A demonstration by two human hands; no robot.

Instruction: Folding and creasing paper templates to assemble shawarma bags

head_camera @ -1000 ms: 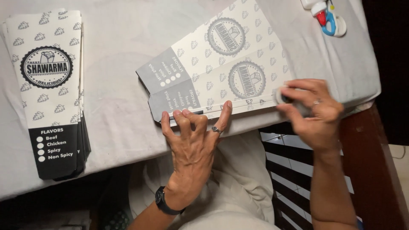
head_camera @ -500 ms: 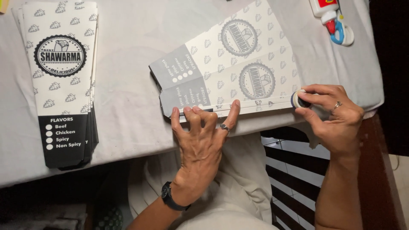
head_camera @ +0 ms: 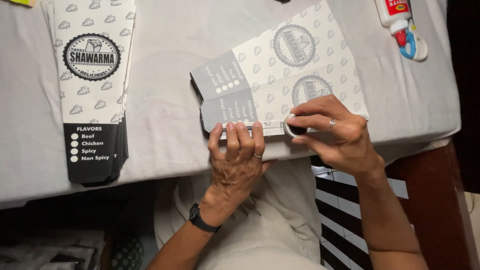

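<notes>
Now left hand [head_camera: 236, 152] presses flat the carton [head_camera: 277, 82] edge; right hand [head_camera: 332, 132] pinches a small roll [head_camera: 292, 126].

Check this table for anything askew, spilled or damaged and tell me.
Nothing looks spilled or damaged. The flat printed carton lies at an angle across the cloth-covered table, pinned at its near edge by the left hand, while the right hand presses a small round thing on it. The stack of cartons lies tidy.

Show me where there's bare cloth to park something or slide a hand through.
Widest bare strip: between the stack and the flat carton. A smaller patch lies between the carton and the glue bottle. Crowded: the near table edge, where the left hand and right hand press the carton's seam.
</notes>
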